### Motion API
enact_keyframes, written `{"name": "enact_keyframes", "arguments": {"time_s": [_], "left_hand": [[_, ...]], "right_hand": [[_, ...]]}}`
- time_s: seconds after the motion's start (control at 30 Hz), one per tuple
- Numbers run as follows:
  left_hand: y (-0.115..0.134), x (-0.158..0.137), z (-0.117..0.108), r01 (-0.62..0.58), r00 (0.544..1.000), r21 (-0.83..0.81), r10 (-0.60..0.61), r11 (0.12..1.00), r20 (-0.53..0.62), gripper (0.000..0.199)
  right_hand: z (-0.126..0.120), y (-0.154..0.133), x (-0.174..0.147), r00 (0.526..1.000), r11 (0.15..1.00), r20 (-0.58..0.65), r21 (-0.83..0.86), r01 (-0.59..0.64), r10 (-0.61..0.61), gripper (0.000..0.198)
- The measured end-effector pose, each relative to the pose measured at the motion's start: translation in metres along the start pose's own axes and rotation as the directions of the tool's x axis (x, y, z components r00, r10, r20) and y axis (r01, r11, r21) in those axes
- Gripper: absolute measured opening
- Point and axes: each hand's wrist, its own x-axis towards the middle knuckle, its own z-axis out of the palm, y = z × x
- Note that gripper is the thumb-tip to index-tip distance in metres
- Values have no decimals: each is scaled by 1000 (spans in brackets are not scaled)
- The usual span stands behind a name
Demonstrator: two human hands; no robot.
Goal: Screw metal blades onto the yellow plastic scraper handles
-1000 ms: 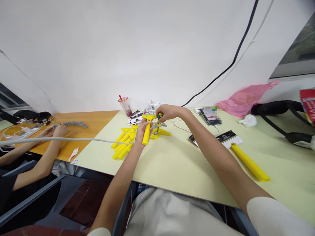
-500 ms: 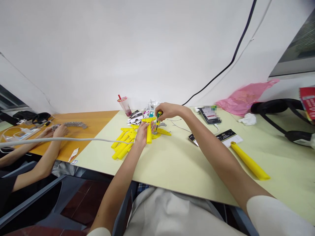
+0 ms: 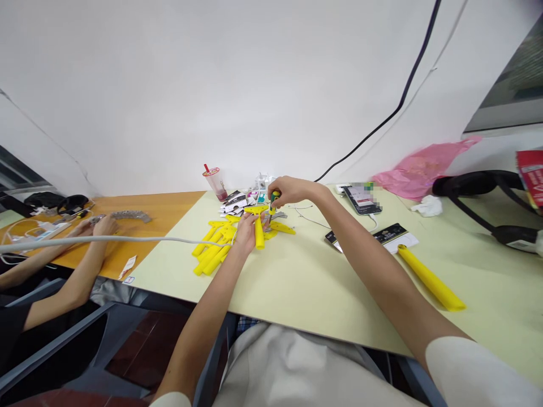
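My left hand [image 3: 245,234] is closed around a yellow T-shaped plastic handle [image 3: 259,233], its grip end pointing toward me. From above, my right hand [image 3: 287,190] grasps a green-and-yellow screwdriver [image 3: 275,198] with its shaft pointing down, just right of that handle. Whether the tip touches a screw is too small to tell. Several more yellow handles [image 3: 210,257] lie heaped left of my left hand, and another yellow piece [image 3: 282,228] lies under the screwdriver. Small grey metal parts [image 3: 280,215] rest behind it.
A drink cup [image 3: 215,183] and printed cards [image 3: 233,202] stand behind the heap. To the right are a phone [image 3: 362,199], a black-and-white package [image 3: 392,234] and a yellow tube [image 3: 430,277]. A white cable [image 3: 139,239] crosses at left, near a co-worker's hands [image 3: 104,226].
My left hand has shifted slightly right with the yellow handle, which now sits closer to the screwdriver. My right hand stays nearly in place.
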Motion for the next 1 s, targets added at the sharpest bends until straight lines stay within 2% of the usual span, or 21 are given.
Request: {"name": "enact_keyframes", "arguments": {"time_s": [0.2,0.5,0.83,1.0], "left_hand": [[-1,1,-3,37,999,21,-37,999,23,34],[-4,6,-7,54,996,-18,-53,998,70,34],[-9,13,-12,74,996,3,-74,997,56,33],[-9,11,-12,89,994,-2,-88,996,61,31]], "right_hand": [[0,0,0,1000,999,-26,-41,-1,0,20],[1,-1,1,1000,1000,-17,20,24,-24,21],[-4,-6,-5,1000,998,-7,66,-9,10,18],[-4,-6,-6,999,999,-29,31,18,-18,20]]}}
